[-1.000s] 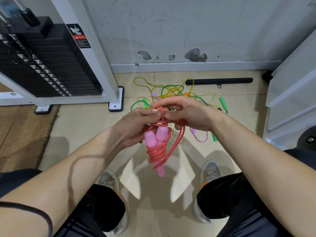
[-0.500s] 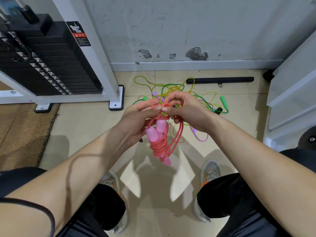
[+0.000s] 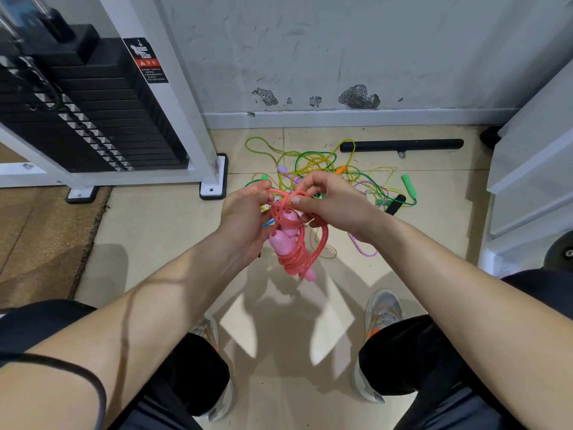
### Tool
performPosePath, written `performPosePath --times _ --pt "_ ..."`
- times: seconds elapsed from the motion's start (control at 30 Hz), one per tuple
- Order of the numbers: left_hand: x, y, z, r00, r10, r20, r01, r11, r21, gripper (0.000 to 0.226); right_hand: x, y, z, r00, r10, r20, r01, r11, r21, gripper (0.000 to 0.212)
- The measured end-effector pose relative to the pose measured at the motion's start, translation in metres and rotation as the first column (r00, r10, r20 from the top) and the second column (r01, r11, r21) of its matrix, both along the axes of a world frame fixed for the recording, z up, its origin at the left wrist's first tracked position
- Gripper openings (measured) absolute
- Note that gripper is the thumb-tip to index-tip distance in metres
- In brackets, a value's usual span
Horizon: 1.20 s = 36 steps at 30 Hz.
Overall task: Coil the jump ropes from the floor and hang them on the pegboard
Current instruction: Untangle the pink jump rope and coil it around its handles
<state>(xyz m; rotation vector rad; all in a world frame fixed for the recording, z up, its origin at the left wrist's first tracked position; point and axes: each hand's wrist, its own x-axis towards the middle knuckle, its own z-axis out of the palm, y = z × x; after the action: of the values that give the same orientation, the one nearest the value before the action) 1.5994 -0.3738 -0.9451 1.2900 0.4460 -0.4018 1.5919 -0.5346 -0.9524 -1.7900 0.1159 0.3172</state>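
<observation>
Pink jump rope (image 3: 293,257) is held in the air above the floor (image 3: 148,237), in front of the knees, gathered into a hanging bundle of loops with its pink handles (image 3: 282,240) bunched inside the coil. The top of the bundle is gripped by the left hand (image 3: 245,218), whose fingers are curled round the gathered strands. A strand at the same place is pinched between thumb and fingertip of the right hand (image 3: 328,203), seemingly so that a turn can be wound or tucked to bind the coil. The cord is judged light, thin, smooth and springy: loops are likely to spring open if the neck is let go, so the bundle is best held at the bound top, where all the strands meet. The rigid handles would offer a firmer purchase. A tangle of other ropes (image 3: 322,164), green, yellow and purple, lies at the far edge of the floor, near the foot of the wall (image 3: 341,57). Its cords are interlaced, so each would probably be drawn out by a handle. No pegboard is in view.
</observation>
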Motion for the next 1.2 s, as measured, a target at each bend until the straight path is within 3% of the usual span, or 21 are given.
performPosePath --times 0.17,0.33,0.57,0.83,0.93,1.1,1.2 --pt "0.000 -0.003 0.000 1.000 0.029 -0.004 -0.029 0.999 -0.016 0.025 -0.001 0.000 -0.002 0.993 0.064 0.100 -0.046 0.984 -0.170 0.009" --pt "-0.001 -0.002 0.005 0.998 0.053 -0.034 -0.056 0.996 -0.076 0.024 -0.002 -0.001 -0.001 0.997 0.074 0.035 -0.072 0.996 -0.053 0.011" --pt "0.001 0.003 0.005 0.974 0.196 -0.115 -0.211 0.968 -0.133 0.026 -0.001 -0.003 -0.001 0.992 0.123 -0.027 -0.123 0.992 -0.009 0.009" --pt "0.005 0.003 0.005 0.953 0.268 -0.138 -0.282 0.955 -0.095 0.031 -0.004 -0.005 0.004 0.971 0.200 -0.128 -0.194 0.979 0.059 0.008" --pt "0.004 0.002 0.006 0.976 0.205 -0.071 -0.210 0.975 -0.072 0.032 -0.004 -0.003 0.006 0.970 0.208 -0.129 -0.212 0.977 -0.019 0.009" --pt "-0.002 -0.004 0.006 0.993 0.114 0.011 -0.114 0.993 -0.006 0.026 -0.004 0.003 0.003 0.965 0.257 -0.052 -0.259 0.910 -0.324 0.010" --pt "-0.004 -0.005 0.002 0.996 0.091 0.009 -0.091 0.996 -0.022 0.026 -0.010 0.011 0.006 0.956 0.280 -0.085 -0.291 0.886 -0.360 0.021"
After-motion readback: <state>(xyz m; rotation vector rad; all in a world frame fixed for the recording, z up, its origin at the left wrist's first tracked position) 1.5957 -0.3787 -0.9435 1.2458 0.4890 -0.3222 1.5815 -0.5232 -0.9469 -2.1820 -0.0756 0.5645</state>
